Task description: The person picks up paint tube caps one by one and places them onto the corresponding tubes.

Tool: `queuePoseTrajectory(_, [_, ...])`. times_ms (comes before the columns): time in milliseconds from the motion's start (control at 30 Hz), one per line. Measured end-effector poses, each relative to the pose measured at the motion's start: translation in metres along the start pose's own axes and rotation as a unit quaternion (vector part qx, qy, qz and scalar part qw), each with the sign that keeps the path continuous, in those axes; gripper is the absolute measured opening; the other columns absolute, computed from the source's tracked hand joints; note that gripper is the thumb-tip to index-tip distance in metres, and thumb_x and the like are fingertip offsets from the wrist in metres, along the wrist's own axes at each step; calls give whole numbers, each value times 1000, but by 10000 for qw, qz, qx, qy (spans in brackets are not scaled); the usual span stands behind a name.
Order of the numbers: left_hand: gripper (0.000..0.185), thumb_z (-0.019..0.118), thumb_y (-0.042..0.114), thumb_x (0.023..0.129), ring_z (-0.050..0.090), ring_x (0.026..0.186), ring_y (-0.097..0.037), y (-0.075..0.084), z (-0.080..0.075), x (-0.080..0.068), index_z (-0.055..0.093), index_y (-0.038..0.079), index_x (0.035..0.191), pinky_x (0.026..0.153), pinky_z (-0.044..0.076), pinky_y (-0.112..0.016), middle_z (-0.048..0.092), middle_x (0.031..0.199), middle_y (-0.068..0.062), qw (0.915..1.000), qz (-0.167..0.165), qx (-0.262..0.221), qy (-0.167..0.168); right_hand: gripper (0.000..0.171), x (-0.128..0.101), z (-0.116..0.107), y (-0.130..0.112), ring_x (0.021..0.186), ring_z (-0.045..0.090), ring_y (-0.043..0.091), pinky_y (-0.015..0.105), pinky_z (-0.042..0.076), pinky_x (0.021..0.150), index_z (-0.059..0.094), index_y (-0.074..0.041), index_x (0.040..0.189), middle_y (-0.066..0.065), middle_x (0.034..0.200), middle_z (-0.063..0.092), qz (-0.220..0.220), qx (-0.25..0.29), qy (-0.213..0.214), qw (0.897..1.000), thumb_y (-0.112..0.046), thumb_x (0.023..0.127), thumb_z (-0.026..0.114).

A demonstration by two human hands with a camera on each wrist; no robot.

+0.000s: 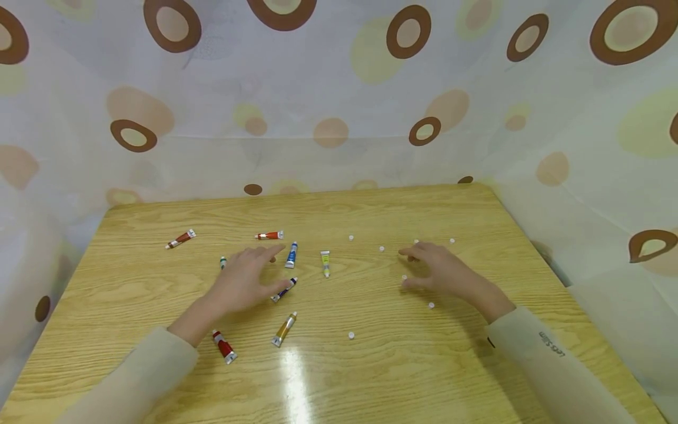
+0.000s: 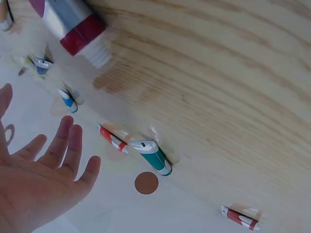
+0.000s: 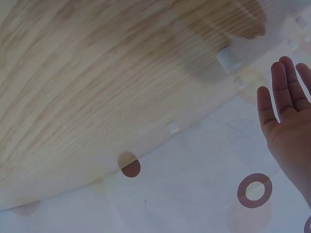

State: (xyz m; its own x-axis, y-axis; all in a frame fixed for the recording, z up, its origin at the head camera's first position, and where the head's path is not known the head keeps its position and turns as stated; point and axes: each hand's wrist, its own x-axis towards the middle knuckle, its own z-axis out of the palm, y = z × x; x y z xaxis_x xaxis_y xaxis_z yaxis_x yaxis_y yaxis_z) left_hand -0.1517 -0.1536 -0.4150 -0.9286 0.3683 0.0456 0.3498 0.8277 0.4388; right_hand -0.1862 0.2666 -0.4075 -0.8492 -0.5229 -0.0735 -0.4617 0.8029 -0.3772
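Note:
My left hand (image 1: pixel 238 285) hovers over several small paint tubes, fingers spread and relaxed, holding nothing. Its thumb overlaps a dark blue tube (image 1: pixel 278 297) in the head view. A brighter blue tube (image 1: pixel 291 256) lies beyond the fingertips, and a green tube (image 1: pixel 223 262) is partly hidden behind the hand. In the left wrist view, a crimson tube (image 2: pixel 82 31) shows a bare threaded nozzle. My right hand (image 1: pixel 445 271) is over the right side, fingers loosely extended with nothing in them. Small white caps lie around it, one cap (image 1: pixel 404 277) by the thumb.
Also on the wooden table (image 1: pixel 371 383) lie a yellow-green tube (image 1: pixel 325 265), an ochre tube (image 1: pixel 285 328), an orange-red tube (image 1: pixel 271 235) and a brownish-red tube (image 1: pixel 181 239). More caps are scattered, including a near cap (image 1: pixel 351 335). A patterned curtain (image 1: pixel 328 76) borders the table.

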Motion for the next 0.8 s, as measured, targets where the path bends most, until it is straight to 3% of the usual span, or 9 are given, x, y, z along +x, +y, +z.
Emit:
queuePoseTrajectory(167, [71,75,44,93,64,114,-31,3,6,2,50,9,151,107,45,-58,72,119,-8,9998,20,-31,-212,65,-1,2,1,114,63,30,54,52,102,60,-2,139,11,120,67,-56,97,-234,9997,-39,89,80])
queuePoseTrajectory(333, [67,77,39,92,64,93,-19,6,9,2,54,8,147,89,54,-45,72,111,-4,9990,42,28,-454,57,-1,3,2,107,62,23,46,54,96,63,-2,133,7,116,68,-45,311,-379,9988,-33,89,81])
queuePoseTrajectory(567, [50,80,29,91,55,73,-10,8,9,3,65,10,135,66,46,-25,70,95,1,9981,74,-59,-604,29,0,8,6,100,63,14,31,55,89,71,-11,114,0,108,70,65,844,-457,9954,-24,90,80])
queuePoseTrajectory(800, [20,79,19,91,54,71,-7,7,11,5,75,12,110,65,46,-23,68,85,4,9978,239,-73,-610,12,3,13,10,90,59,8,23,54,80,71,-13,105,-2,101,68,54,974,-516,9939,-14,94,75])
